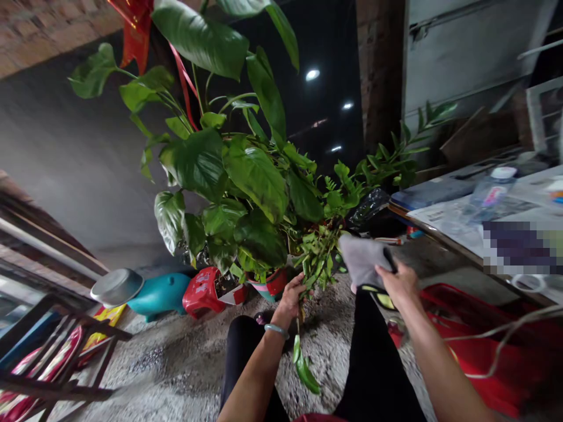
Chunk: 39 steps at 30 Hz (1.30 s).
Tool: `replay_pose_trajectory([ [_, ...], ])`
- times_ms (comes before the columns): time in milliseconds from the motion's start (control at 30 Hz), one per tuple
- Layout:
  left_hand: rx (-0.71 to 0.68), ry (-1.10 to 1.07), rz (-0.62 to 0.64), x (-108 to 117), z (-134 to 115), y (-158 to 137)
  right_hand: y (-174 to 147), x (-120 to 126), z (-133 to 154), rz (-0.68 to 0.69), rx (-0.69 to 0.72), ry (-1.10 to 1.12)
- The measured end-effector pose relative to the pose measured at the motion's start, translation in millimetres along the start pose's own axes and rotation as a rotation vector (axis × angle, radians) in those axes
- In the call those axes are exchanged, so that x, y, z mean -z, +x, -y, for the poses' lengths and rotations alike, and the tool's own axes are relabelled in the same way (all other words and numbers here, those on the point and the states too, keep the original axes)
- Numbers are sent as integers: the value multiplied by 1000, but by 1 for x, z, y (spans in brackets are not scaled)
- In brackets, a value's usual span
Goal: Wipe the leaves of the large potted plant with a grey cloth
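My left hand [291,297], with a pale bangle on its wrist, is closed round a bunch of leafy green stems [320,258]. One stem hangs below the fist and ends in larger leaves [304,369]. In my right hand [401,283] is a broad, flat grey thing [361,258] with a black part at the fingers. It looks like a cleaver, but blur hides its exact kind. This grey piece is held to the right of the bunch, apart from my left hand. Behind both hands rises a large broad-leaved potted plant [255,181].
Left of the plant pot [275,285] stand a red plastic stool [203,293], a teal figure [158,295] and a metal basin [116,287]. A wooden chair [65,351] is at far left. Right are a paper-covered table [435,214], a bottle [495,190] and a red bag [484,363] under a cord.
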<state>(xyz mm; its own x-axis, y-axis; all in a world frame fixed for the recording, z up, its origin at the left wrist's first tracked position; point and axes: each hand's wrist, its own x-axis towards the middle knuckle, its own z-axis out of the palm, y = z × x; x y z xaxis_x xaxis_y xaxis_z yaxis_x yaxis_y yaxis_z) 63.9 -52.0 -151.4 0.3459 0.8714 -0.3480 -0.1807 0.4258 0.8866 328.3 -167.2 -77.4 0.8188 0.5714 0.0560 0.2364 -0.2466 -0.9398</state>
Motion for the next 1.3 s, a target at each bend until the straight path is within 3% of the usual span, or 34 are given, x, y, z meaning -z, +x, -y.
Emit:
replay_pose_trajectory([
  [67, 19, -1, -7, -3, -1, -1, 16, -14, 18, -68, -21, -84],
  [133, 16, -22, -7, -3, -2, -1, 6, -37, 34, 17, 9, -100],
  [233, -11, -51, 21, 2, -3, 1, -36, -51, 32, 322, 153, -45],
  [300, -33, -69, 16, 6, -5, 3, -53, -35, 19, 511, 267, 55],
  [367, -23, -73, -9, 7, -7, 2, -43, -8, 10, 440, 176, 79],
  [433, 9, -55, -20, 4, -9, -1, -16, 10, 16, 232, 53, -25],
  [500, 29, -33, -15, -2, -10, -5, 9, 6, 32, 70, -1, -121],
  [567, 31, -36, -12, -7, -10, -8, 12, -17, 48, 48, 6, -144],
  [700, 18, -91, -33, -6, -9, -8, -46, -58, 37, 291, 95, -75],
  [767, -3, -133, -52, 0, -10, -7, -73, -48, 12, 484, 239, 73],
  [833, -14, -152, -80, 4, -11, -6, -72, -23, -10, 558, 233, 145],
  [900, 11, -122, -87, 5, -12, -7, -43, 0, -17, 418, 108, 88],
  [933, 30, -95, -80, 4, -12, -9, -23, 5, -14, 262, 37, 17],
  [967, 46, -70, -69, 2, -12, -10, -3, 5, -8, 113, -3, -54],
  [1033, 67, -40, -49, -2, -12, -12, 24, -11, 14, 19, -11, -102],
  [1100, 76, -37, -48, -3, -11, -13, 23, -38, 36, 105, 50, -84],
  [1200, 74, -65, -57, 0, -7, -11, -29, -69, 49, 341, 185, -17],
  [1300, 32, -115, -75, 7, -1, -8, -84, -58, 27, 554, 285, 98],
])
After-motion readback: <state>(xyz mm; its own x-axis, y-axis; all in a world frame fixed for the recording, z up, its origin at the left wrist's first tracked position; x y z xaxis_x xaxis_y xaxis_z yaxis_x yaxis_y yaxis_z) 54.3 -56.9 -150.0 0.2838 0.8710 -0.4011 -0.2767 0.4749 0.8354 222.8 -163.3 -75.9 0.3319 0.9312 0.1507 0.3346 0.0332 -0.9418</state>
